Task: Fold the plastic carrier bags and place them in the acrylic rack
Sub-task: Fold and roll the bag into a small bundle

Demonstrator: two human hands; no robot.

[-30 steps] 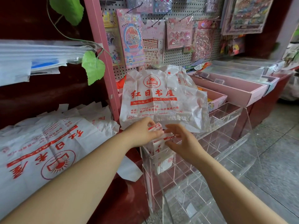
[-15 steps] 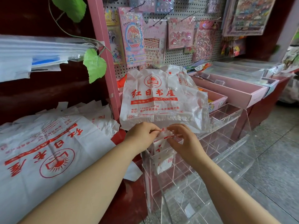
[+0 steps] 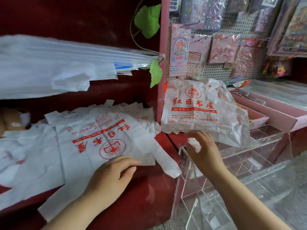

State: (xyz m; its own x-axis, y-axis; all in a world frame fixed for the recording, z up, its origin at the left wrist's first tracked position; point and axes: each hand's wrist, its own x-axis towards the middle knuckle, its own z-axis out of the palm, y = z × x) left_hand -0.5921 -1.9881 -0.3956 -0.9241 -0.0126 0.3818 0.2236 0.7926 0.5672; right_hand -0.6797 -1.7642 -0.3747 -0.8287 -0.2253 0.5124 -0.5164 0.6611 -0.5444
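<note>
Head camera, nearest first: two bare forearms enter from the bottom edge. At lower centre the left hand lies on the near edge of the top bag of a stack of flat carrier bags, white with red print, spread over the red shelf in the lower left. Its fingers are loosely extended on the plastic and grip nothing. Right of centre the right hand is held over the upper left corner of the clear acrylic rack, fingers spread and relaxed, holding nothing. A sliver of white folded bag peeks out just behind its fingers, at that corner of the rack. Beyond it a crumpled loose bag rests on the rack's top. Farther back stand a pink post, pink trays at right, and a pegboard hung with sticker packs. Green leaves hang at upper centre.
</note>
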